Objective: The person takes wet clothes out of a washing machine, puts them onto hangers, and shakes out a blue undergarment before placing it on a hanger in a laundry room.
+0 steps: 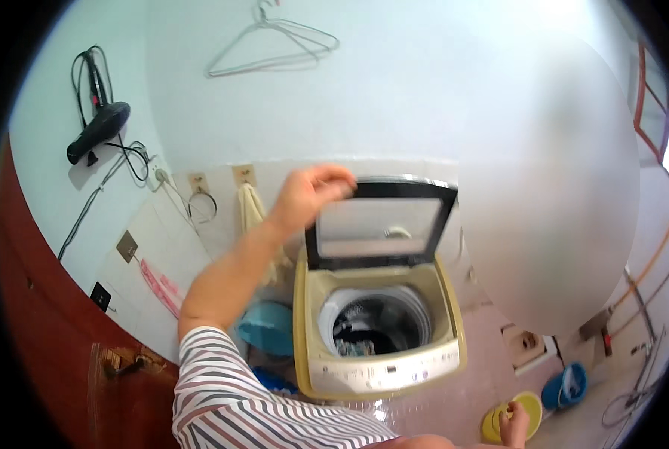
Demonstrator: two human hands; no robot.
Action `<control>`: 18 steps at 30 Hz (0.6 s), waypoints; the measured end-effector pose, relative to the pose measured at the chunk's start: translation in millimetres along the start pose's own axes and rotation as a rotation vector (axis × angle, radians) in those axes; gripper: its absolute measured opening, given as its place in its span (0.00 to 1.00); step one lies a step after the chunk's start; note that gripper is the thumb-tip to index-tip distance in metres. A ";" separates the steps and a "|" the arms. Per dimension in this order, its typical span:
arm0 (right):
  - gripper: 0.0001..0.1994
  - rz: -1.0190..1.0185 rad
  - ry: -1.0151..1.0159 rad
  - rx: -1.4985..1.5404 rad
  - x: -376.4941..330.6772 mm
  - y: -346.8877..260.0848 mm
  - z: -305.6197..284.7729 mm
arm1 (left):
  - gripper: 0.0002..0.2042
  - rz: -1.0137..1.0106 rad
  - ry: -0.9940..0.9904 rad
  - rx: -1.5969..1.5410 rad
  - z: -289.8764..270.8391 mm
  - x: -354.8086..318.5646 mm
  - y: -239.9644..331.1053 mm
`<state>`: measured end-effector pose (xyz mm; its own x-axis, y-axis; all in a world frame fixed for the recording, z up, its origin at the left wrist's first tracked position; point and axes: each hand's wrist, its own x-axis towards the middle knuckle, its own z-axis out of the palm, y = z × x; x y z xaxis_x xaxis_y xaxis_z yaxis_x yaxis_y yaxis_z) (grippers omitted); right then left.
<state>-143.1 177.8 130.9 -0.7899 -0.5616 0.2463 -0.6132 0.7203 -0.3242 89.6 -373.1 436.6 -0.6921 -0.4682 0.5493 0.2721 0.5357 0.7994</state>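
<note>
Our left hand (313, 191) has its grip pinched on the top edge of the washer lid (383, 224), which stands raised and upright at the back of the top-load washing machine (379, 367). Drum (375, 322) is open to view, with dark laundry inside. Our right hand isn't in view. A blue basin (267, 328) sits on the floor just left of the machine, and a cloth (252, 209) hangs on the wall behind the arm.
</note>
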 end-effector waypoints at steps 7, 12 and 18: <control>0.13 0.161 -0.146 0.077 98.5 -175.6 -43.5 | 0.14 0.268 0.702 1.171 -202.9 182.1 -60.4; 0.13 0.323 -0.282 0.054 125.5 -224.6 -53.8 | 0.11 0.365 0.671 1.684 -190.9 260.7 -60.3; 0.12 0.274 -0.263 -0.023 113.2 -224.1 -60.5 | 0.06 0.397 0.755 1.786 -192.0 300.0 -71.3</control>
<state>-95.5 -22.6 286.7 -0.8983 -0.4300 -0.0908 -0.3815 0.8656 -0.3244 -9.1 -686.7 591.1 -0.2664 -0.0584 0.9621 -0.8833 0.4142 -0.2195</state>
